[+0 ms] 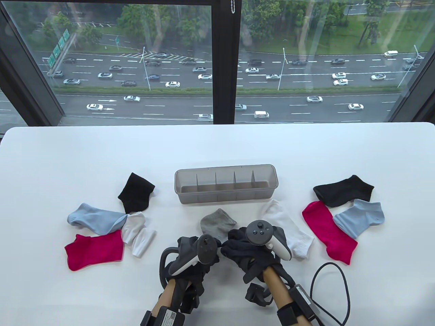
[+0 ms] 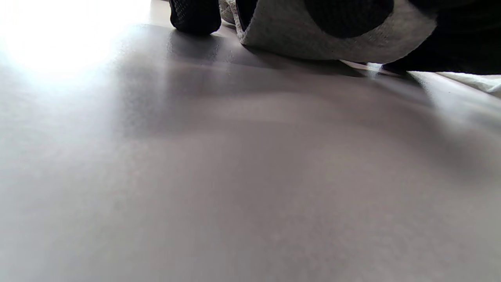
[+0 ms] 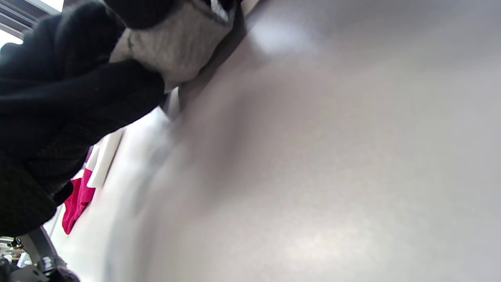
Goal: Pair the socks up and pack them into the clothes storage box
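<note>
Nearest the camera, the left hand and right hand meet at the table's near edge, fingers of both curled on a grey sock lying just in front of the clothes storage box. The box stands at the table's centre, its divided compartments holding no socks. Left lie black, light blue, white and magenta socks; right lie their matches, the white sock beside the right hand.
</note>
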Demonstrator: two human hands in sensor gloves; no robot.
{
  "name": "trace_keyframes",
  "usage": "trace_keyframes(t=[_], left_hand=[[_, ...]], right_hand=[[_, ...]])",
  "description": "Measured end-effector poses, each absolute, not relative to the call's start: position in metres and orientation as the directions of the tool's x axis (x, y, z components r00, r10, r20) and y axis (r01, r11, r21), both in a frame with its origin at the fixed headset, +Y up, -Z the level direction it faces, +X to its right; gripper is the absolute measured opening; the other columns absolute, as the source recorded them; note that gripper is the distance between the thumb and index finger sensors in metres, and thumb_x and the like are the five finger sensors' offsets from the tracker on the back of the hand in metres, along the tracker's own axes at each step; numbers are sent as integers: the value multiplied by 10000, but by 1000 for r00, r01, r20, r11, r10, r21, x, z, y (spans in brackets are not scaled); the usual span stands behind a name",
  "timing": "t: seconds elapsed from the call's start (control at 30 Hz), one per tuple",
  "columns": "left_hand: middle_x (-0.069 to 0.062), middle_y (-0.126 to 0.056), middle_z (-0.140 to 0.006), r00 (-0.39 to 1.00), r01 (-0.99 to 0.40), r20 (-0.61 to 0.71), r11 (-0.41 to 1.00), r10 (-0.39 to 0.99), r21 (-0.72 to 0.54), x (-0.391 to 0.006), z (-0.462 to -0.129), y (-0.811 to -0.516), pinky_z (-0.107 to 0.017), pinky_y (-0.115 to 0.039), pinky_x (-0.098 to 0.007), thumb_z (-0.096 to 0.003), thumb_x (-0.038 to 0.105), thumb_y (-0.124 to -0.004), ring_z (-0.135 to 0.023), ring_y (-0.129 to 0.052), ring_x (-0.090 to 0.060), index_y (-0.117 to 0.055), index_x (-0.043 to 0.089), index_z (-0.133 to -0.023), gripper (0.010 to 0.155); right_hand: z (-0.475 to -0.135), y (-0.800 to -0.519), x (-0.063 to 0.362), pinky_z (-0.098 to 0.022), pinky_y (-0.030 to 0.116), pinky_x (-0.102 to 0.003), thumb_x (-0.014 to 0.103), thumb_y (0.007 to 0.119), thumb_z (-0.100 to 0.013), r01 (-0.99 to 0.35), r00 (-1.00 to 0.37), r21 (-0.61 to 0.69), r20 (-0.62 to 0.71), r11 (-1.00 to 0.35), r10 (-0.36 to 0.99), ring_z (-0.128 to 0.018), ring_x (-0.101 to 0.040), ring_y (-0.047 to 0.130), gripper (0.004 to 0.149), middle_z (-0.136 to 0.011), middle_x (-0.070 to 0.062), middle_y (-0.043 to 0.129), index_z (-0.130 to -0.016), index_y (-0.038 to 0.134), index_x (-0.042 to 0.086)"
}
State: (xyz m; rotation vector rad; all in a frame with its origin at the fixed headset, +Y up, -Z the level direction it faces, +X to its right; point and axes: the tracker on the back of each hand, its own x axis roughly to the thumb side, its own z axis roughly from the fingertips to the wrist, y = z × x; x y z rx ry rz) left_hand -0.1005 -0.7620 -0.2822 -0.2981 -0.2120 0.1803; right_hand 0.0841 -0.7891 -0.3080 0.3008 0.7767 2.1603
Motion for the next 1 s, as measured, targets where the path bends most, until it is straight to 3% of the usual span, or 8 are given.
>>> trace_keyframes(t=[0.13, 0.37, 0.5, 0.6, 0.73, 0.83, 0.9, 1.0], left_hand=[[16, -663, -1139, 963, -138, 177, 937, 203, -320, -101, -282, -762, -832, -379, -634, -535, 416, -621, -1095, -592, -397, -685, 310, -952, 435], [-39, -531, -1176, 960, -85, 211, 910, 183, -406, -93, -281, -765, -833, -304, -642, -544, 435, -520, -1117, -465, -465, -599, 211, -965, 483], [-81, -489, -1166, 964, -74, 205, 915, 167, -396, -92, -281, -765, -837, -299, -631, -499, 499, -675, -1115, -448, -462, -574, 216, -897, 500], [-108, -514, -1166, 961, -81, 221, 932, 167, -352, -92, -280, -765, -831, -330, -640, -516, 494, -662, -1102, -493, -478, -337, 338, -1013, 614], [-86, -647, -1126, 959, -113, 217, 948, 183, -299, -95, -282, -761, -828, -392, -640, -515, 452, -660, -1080, -597, -457, -641, 299, -942, 454], [-59, -647, -1130, 960, -117, 209, 945, 187, -306, -98, -282, -762, -828, -389, -638, -520, 445, -619, -1087, -595, -428, -673, 284, -941, 454], [-68, -647, -1123, 960, -122, 204, 940, 194, -319, -98, -282, -762, -827, -381, -638, -533, 440, -568, -1091, -584, -423, -668, 226, -930, 462], [-86, -590, -1128, 962, -101, 201, 926, 184, -364, -97, -282, -763, -834, -336, -634, -529, 475, -532, -1113, -514, -428, -622, 191, -905, 480]], right_hand=[[-306, -789, 85, -783, -19, -487, 461, 644, -578, -631, -665, 554, -26, -543, 747, -1077, -311, -8, 526, -1197, -115, 213, -1052, 553, 251], [-307, -788, 84, -779, -25, -488, 408, 584, -609, -621, -672, 578, -45, -529, 739, -1068, -311, -26, 405, -1191, -107, 202, -900, 731, 167], [-307, -787, 84, -769, -48, -490, 413, 584, -621, -635, -648, 597, -65, -491, 759, -1069, -301, -36, 396, -1193, -100, 214, -857, 764, 151], [-309, -787, 85, -777, -22, -494, 417, 592, -623, -628, -660, 586, -52, -512, 750, -1076, -302, -4, 392, -1192, -96, 249, -834, 781, 146], [-307, -787, 86, -791, 1, -495, 451, 608, -600, -652, -649, 545, -43, -527, 759, -1087, -309, 33, 420, -1187, -115, 289, -895, 741, 182], [-309, -788, 88, -766, -45, -512, 538, 681, -516, -622, -607, 639, -27, -453, 794, -1067, -344, -40, 637, -1203, -157, 193, -1076, 520, 280], [-309, -788, 88, -761, -73, -494, 478, 740, -524, -606, -620, 653, -30, -454, 784, -1060, -323, -78, 602, -1205, -140, 149, -1062, 544, 294], [-309, -787, 87, -785, 5, -521, 469, 701, -533, -600, -662, 584, 22, -547, 749, -1085, -341, 18, 450, -1213, -120, 244, -958, 687, 320]])
